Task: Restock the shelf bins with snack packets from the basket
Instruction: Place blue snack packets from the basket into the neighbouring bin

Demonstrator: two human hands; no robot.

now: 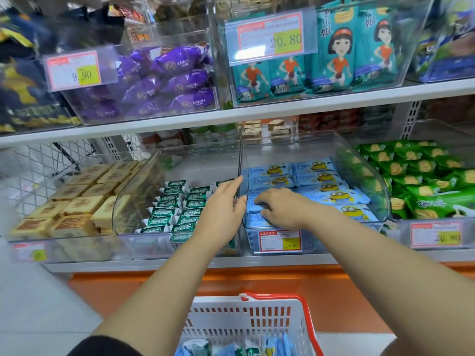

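Note:
A clear shelf bin (370, 176) on the lower shelf holds several light blue snack packets (321, 181) with yellow cartoon figures. My right hand (280, 208) lies inside this bin near its front, fingers curled over a blue packet (253, 202). My left hand (222, 201) reaches over the divider between this bin and the neighbouring one, fingers straight, touching the same packet's edge. The neighbouring bin (133, 191) holds several green and white packets (174, 204). A white basket (246, 319) with a red handle sits below, with blue and green packets in it.
Tan square biscuit packs (77, 204) fill the bin at the left, green packets (424, 176) the bin at the right. The upper shelf carries bins of purple packets (167, 80) and teal packets (334, 55). An orange ledge (154, 283) runs below the shelf.

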